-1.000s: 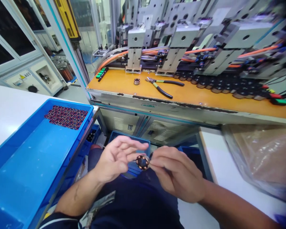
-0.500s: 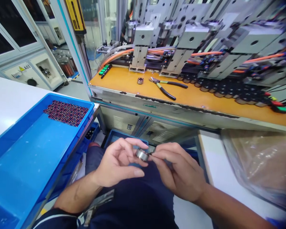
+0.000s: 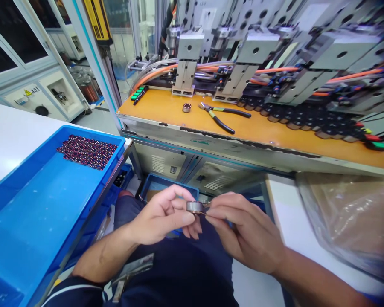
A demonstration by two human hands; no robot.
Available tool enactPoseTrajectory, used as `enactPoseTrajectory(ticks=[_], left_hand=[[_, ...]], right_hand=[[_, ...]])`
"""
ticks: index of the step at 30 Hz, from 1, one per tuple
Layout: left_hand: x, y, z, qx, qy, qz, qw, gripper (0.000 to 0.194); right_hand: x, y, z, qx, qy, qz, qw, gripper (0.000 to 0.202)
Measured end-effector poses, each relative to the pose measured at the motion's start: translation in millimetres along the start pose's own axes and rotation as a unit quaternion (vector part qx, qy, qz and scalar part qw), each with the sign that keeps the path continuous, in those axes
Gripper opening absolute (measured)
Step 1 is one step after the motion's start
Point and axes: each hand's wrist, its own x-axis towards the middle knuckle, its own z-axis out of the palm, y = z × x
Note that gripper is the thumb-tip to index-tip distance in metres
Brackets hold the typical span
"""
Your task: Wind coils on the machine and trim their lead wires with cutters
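Note:
Above my lap, my left hand (image 3: 168,215) grips a small motor stator (image 3: 194,207), a short ring with a smooth silver metal side. The thumb presses its near left edge and the index finger lies behind it; the lower fingers hang loosely below. My right hand (image 3: 245,228) is closed at the stator's right edge. Thumb and forefinger pinch what looks like a thin wire (image 3: 204,213) coming off the stator; most of it is hidden by the fingertips.
An orange bench holds another stator (image 3: 187,108), cutting pliers (image 3: 219,115), a row of black-topped parts (image 3: 304,119) and green-and-black markers (image 3: 139,94) under machine fixtures. A blue tray (image 3: 25,213) with many small parts stands left. A plastic bag (image 3: 348,217) lies right.
The stator has been turned from a tilted to a more level pose and moved slightly right. My left thumb has closed onto it. My right hand keeps its pinch beside it.

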Motion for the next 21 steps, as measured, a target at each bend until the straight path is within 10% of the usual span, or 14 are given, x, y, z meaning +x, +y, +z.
enactPoseTrajectory(ticks=[12, 21], left_hand=[[-0.3, -2.5, 1.7, -0.007, 0.044, 0.191, 0.981, 0.037], [9.2, -2.9, -4.3, -0.011, -0.035, -0.091, 0.995, 0.037]], right_hand=[[4.7, -6.9, -0.7, 0.004, 0.014, 0.054, 0.998, 0.012], [-1.0, -1.9, -0.9, 0.042, -0.009, 0.009, 0.999, 0.012]])
